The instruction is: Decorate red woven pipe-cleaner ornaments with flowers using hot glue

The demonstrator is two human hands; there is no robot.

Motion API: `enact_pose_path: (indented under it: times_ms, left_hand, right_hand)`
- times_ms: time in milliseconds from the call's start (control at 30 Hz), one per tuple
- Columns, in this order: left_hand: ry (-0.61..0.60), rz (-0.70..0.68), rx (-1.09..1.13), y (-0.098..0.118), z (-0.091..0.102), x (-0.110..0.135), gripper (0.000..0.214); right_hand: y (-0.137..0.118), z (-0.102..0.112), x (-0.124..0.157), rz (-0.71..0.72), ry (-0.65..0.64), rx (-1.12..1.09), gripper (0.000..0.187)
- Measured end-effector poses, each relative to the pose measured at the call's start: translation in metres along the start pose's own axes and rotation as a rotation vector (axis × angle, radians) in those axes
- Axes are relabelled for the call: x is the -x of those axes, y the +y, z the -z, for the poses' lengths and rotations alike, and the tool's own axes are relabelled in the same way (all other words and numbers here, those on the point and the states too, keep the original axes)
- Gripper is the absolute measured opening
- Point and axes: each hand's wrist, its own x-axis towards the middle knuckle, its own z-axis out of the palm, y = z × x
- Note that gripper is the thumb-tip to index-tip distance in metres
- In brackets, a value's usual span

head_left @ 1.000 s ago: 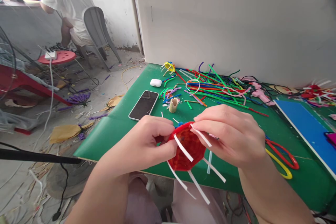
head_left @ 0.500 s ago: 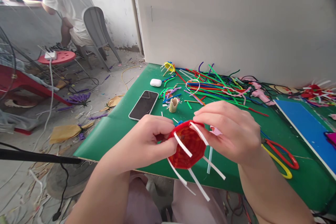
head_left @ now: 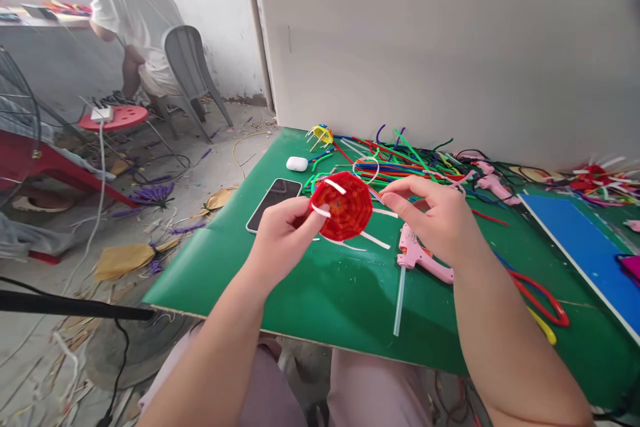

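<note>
My left hand (head_left: 286, 230) pinches the left rim of a small red woven bowl (head_left: 350, 210) made of fuzzy strands. White flat strips stick out around its edge, and its hollow side faces me. Just right of the bowl, my right hand (head_left: 434, 213) is raised with thumb and fingertips close together, apart from the rim. Whatever may be between those fingertips is too small to make out. Below the right hand lies a pink hot glue gun (head_left: 415, 255) with a clear glue stick (head_left: 399, 300) in its back. Scissors (head_left: 543, 300) with red and yellow handles lie partly behind my right forearm.
A phone (head_left: 273, 200), a white earbud case (head_left: 297, 164) and a yellow woven piece (head_left: 321, 135) lie at the left of the green table (head_left: 210, 273). Colored pipe cleaners (head_left: 400, 163) pile up behind. A blue board (head_left: 580, 233) is right; a person (head_left: 135, 20) sits far left.
The red woven bowl has risen away from me and turned, with my left hand still on it. My right hand has come off the rim toward the right, uncovering the glue gun.
</note>
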Motion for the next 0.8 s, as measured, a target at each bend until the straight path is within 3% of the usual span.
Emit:
enact_pose_path:
  times_ms: [133,200,300,500,633,800]
  left_hand:
    - [0.146,-0.519,-0.419,-0.002,0.0,0.003,0.034]
    - [0.149,-0.66,-0.524,-0.003,0.002,0.005,0.031]
    - [0.145,-0.754,-0.624,-0.003,0.004,0.006,0.027]
    - [0.169,-0.751,-0.725,-0.003,0.009,0.007,0.017]
    - [0.207,-0.637,-0.658,-0.004,0.01,0.005,0.013]
    - [0.166,-0.444,-0.571,0.0,0.018,0.005,0.008]
  right_hand:
    - [0.0,0.002,0.0,-0.035,-0.064,-0.071,0.021]
    - [-0.002,0.002,0.002,-0.012,-0.078,-0.09,0.022]
    - [-0.003,0.001,0.003,0.049,-0.06,-0.08,0.017]
    - [-0.001,-0.004,0.004,0.251,0.089,0.08,0.004]
    - [-0.001,-0.01,0.004,0.392,0.249,0.177,0.004]
    - [0.001,-0.015,0.002,0.519,0.434,0.232,0.013]
